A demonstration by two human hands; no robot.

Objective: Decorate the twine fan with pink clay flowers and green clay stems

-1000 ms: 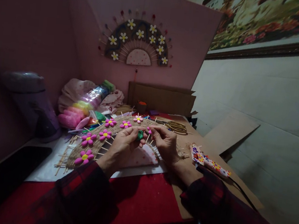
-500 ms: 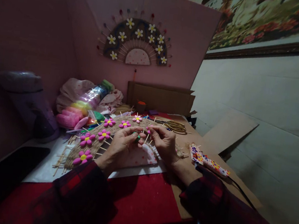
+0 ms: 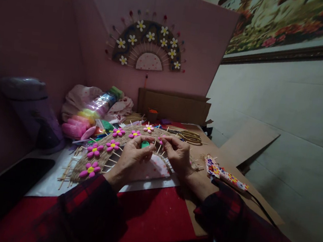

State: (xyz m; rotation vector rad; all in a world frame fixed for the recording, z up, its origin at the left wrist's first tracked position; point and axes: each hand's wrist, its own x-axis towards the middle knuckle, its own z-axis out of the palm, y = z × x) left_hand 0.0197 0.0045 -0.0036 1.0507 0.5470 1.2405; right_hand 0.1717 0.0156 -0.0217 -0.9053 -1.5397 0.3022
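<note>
Above the woven fan, my left hand is closed on a lump of green clay, which shows between thumb and fingers. My right hand faces it with thumb and forefinger pinched together. Whatever lies in that pinch is too small to make out. A bit of pink from a flower shows just behind the right fingertips. Pink flowers with yellow centres are spread over the fan's twine band, and thin sticks poke out along its edges. My hands cover part of the fan's right half.
Gold-handled scissors lie behind my right hand. A flowered glue gun with a cord rests on cardboard at the right. Packs of coloured clay and a purple tumbler stand left. A finished fan hangs on the back panel.
My left thumb and fingers have shifted, and more of the green clay shows now, slightly higher. My right hand keeps nearly the same place and pinch.
</note>
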